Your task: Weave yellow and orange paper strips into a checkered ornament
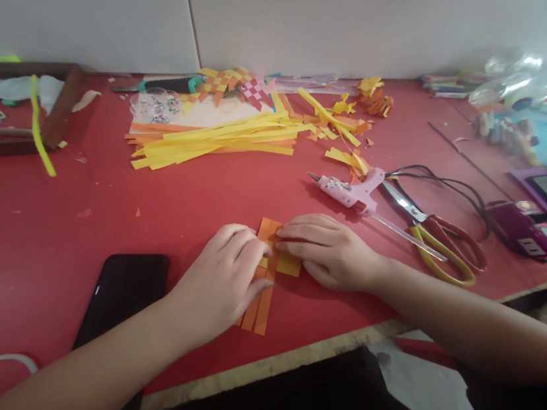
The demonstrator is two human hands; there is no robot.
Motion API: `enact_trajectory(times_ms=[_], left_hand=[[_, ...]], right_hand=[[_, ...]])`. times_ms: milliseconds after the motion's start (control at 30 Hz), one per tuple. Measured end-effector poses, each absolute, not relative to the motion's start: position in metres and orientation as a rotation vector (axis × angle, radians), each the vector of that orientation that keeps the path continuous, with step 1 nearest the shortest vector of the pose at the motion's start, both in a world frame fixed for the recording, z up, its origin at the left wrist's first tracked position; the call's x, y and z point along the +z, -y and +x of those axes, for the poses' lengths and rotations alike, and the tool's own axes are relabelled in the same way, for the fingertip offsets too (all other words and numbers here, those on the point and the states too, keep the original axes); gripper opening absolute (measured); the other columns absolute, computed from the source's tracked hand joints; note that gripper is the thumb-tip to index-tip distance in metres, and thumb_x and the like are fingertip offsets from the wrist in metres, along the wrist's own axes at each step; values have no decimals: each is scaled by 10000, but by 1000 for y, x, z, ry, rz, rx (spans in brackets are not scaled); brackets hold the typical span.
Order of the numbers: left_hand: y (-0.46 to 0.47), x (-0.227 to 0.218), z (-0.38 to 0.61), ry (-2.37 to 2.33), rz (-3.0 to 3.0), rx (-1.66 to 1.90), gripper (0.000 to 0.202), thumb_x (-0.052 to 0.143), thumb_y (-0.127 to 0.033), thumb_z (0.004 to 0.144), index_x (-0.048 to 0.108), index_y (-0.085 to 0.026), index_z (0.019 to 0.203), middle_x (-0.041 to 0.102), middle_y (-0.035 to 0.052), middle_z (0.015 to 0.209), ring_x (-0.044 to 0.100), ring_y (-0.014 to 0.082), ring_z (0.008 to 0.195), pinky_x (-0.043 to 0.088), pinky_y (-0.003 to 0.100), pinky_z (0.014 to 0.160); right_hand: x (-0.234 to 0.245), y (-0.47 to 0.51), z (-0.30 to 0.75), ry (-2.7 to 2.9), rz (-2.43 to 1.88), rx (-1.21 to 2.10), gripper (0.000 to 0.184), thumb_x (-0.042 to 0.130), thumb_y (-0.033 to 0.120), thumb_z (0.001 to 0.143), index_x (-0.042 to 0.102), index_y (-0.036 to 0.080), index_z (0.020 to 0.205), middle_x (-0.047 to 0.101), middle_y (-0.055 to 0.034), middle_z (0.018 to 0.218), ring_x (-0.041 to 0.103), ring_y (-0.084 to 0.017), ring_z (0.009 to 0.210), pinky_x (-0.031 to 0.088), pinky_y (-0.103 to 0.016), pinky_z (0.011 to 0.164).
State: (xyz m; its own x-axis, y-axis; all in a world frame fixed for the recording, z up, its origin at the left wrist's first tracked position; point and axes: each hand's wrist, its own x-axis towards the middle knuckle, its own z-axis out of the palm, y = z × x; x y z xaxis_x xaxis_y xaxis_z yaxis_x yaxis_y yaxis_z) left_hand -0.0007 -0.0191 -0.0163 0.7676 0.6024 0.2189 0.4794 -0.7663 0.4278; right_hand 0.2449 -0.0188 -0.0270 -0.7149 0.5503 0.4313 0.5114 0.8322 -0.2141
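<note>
Weave of orange paper strips lies flat on the red tabletop, close to the near edge, between the two hands. Long axis: far-to-near, far end leaning right, near end leaning left. Yellow paper strip crosses it roughly side to side; its free end pokes out right, just short of the right palm.

Left hand sits on the weave's left side, covering part of it; thumb and index tips rest on the orange, slightly apart. Right hand comes in from the right, fingers together and bent, tips at the far half near the crossing. Both hands in contact, neither clearly nearer. Can't tell whether either one pinches the paper or only presses it; undersides hidden.

Around it: black smartphone partly under left forearm, pink glue gun beyond right hand, scissors right of that, handles toward the near edge. Loose yellow and orange strip pile well beyond both hands.
</note>
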Motion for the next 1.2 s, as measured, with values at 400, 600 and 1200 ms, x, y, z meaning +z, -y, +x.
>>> enact_trajectory(times_ms=[400,600,1200], left_hand=[[19,-16,-1,-829,2650,467,161,598,-226,953,598,-79,1017,627,143,989,543,329,1012,498,508,912],[20,-16,-3,-827,2679,443,175,564,-236,968,608,-83,1042,627,153,1045,522,336,1062,482,508,950],[23,-13,-4,-896,2675,454,251,588,-231,938,581,-97,1150,595,169,1190,502,344,1128,463,522,994]], right_hand=[[-28,18,242,2538,-834,82,348,448,62,908,717,129,1118,754,-133,1127,677,-266,1058,588,-455,908],[-26,17,246,2581,-830,188,391,448,81,894,701,146,1185,725,-107,1268,636,-281,1191,524,-498,992],[-36,8,235,2330,-1069,395,142,652,249,936,793,250,953,810,-21,1021,688,-242,1060,487,-457,946]])
